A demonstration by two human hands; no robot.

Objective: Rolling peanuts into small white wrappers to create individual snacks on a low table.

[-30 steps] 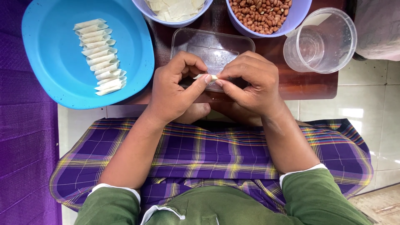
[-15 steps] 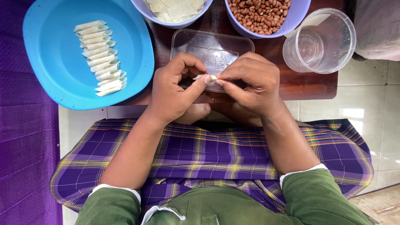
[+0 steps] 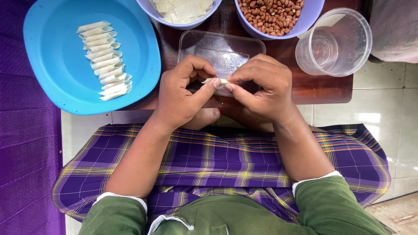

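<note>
My left hand (image 3: 180, 93) and my right hand (image 3: 263, 89) meet over a clear shallow plastic container (image 3: 217, 50). Between their fingertips they pinch one small pale pastry wrapper roll (image 3: 215, 81). Most of the roll is hidden by the fingers. A blue plate (image 3: 56, 65) to the left carries a row of several finished pale rolls (image 3: 104, 65).
A lilac bowl of flat pale wrappers (image 3: 183, 8) and a lilac bowl of peanuts (image 3: 272, 15) stand at the far edge of a dark wooden board (image 3: 322, 89). A clear plastic tub (image 3: 333, 41) sits at the right. A purple checked cloth (image 3: 222, 159) covers my lap.
The fingers of both hands have shifted slightly around the roll; the hands stay in the same place over the clear container.
</note>
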